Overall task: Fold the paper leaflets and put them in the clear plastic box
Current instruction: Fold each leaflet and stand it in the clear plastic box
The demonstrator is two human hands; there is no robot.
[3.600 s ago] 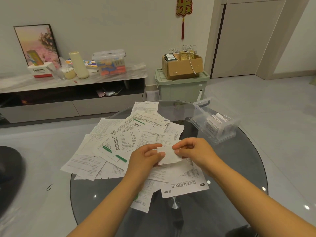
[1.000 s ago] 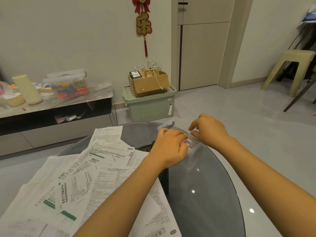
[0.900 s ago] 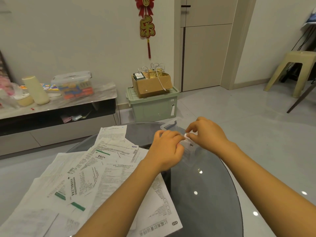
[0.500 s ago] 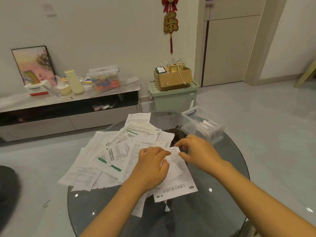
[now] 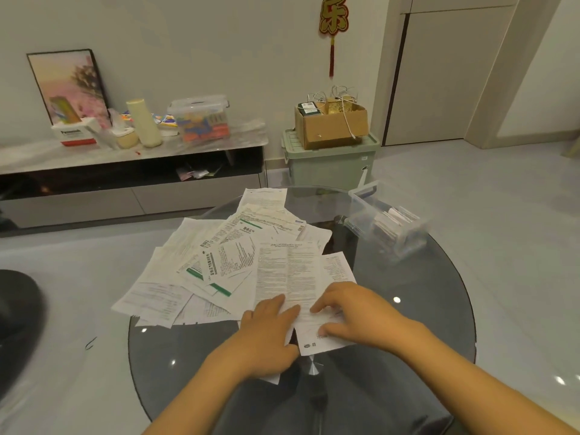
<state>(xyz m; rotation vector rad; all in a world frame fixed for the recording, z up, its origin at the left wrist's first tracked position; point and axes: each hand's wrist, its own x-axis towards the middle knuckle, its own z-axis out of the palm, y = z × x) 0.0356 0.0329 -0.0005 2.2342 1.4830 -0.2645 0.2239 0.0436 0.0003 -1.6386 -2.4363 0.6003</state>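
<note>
roughly two hands (image 5: 314,324), one leaflet (image 5: 317,332), one box (image 5: 361,204)

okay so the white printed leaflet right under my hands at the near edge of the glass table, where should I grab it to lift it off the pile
Probably pinch the white printed leaflet at its near right corner, coming from your side. That end lies on the round dark glass table clear of the pile of unfolded leaflets, while its far end seems tucked among them. The left hand and right hand already rest on it.

both forearms are bare to the frame edge, no sleeves, and the left grip (image 5: 270,328) and right grip (image 5: 354,312) are ungloved.
</note>
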